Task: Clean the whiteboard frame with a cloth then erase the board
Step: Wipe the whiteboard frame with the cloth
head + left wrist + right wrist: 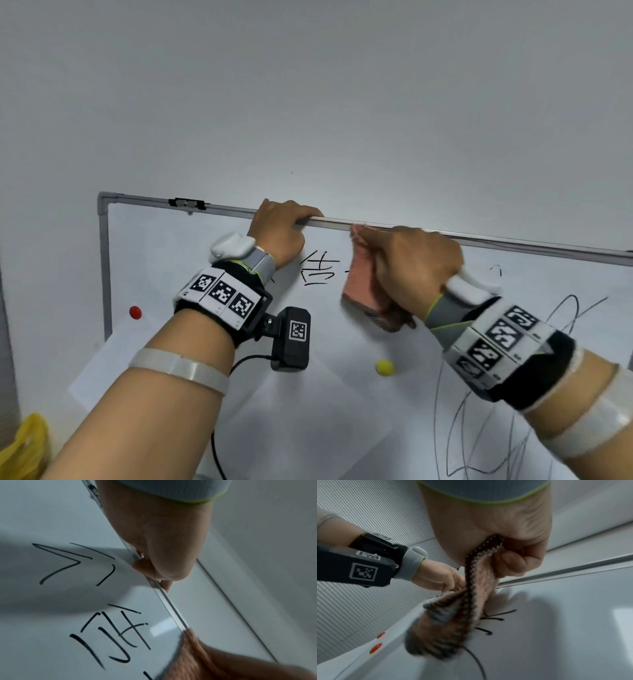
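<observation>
A whiteboard (342,394) with a thin metal frame (513,241) hangs on the wall, marked with black characters (320,272) and scribbles (486,428). My left hand (284,222) grips the top rail of the frame (168,604), fingers hooked over it. Just to its right, my right hand (414,263) holds a pink knitted cloth (361,284) bunched in its fist, the cloth's upper edge pressed against the top rail. In the right wrist view the cloth (471,595) hangs down from my curled fingers (513,563) over the board.
A red magnet (135,312) and a yellow magnet (384,367) pin paper sheets (102,370) to the board. A black clip (186,203) sits on the top rail near the left corner. A yellow bag (24,445) lies at lower left.
</observation>
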